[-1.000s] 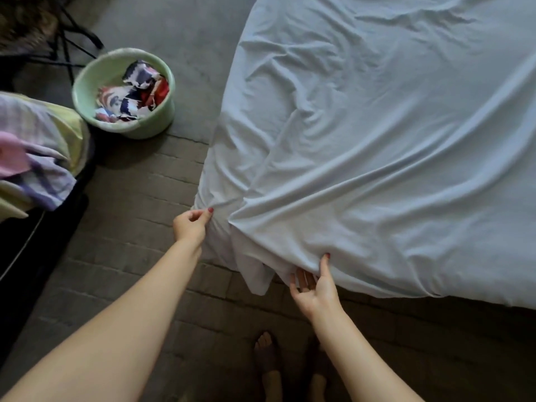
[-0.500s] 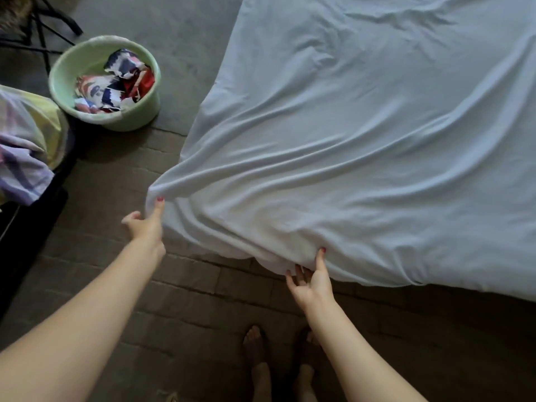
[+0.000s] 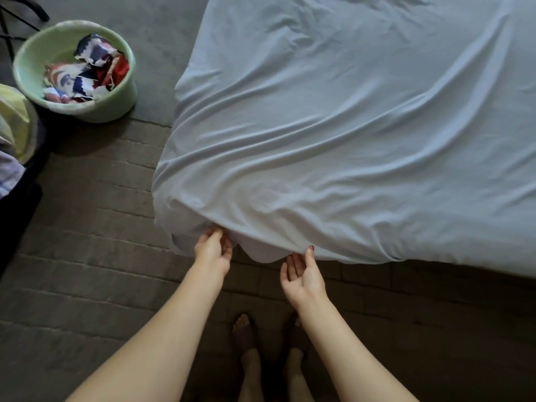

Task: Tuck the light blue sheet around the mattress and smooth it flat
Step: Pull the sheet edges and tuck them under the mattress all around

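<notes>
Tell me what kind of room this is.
Most likely a bedroom at home: a mattress under a light blue sheet fills the view, a green basin of crumpled clothes stands on the floor beside it, and more fabric is piled at the left edge.

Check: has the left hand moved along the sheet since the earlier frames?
Yes. The left hand has come in from the sheet's outer left edge to the corner near the right hand, farther from the green basin.
</notes>
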